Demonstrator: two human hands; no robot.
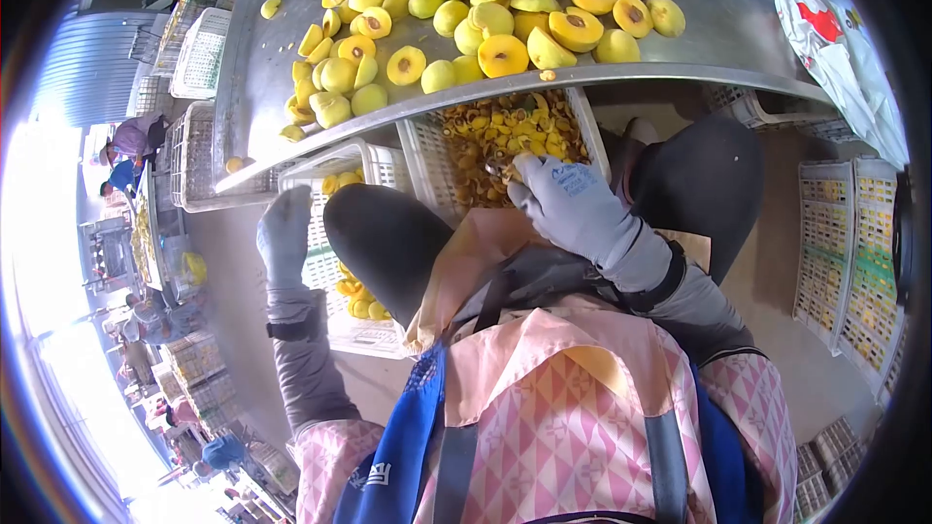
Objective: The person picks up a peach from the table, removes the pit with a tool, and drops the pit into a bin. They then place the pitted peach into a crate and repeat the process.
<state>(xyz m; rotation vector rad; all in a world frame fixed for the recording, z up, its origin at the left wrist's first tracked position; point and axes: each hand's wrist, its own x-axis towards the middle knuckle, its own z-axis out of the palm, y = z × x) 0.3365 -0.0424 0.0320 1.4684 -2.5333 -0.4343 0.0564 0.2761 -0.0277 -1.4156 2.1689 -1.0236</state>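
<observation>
My left hand [283, 236], in a grey glove, is at the left edge of a white crate [381, 163] holding yellow fruit pieces [361, 306]. Its fingers are pressed together, and whatever they may hold is hidden. My right hand [573, 204], also gloved, is closed on a small tool [500, 171], partly hidden by the fingers. Below it, between my knees, another white crate [419, 157] contains brown and yellow scraps [524, 126]. Halved yellow fruits [503, 56] with brown centres lie heaped on the metal table [718, 50] in front.
A white plastic bag [843, 63] rests on the table's right side. Stacked crates [825, 252] stand on the floor at right, with more crates [202, 53] beyond the table's left edge. Other people [136, 141] are at a table far left.
</observation>
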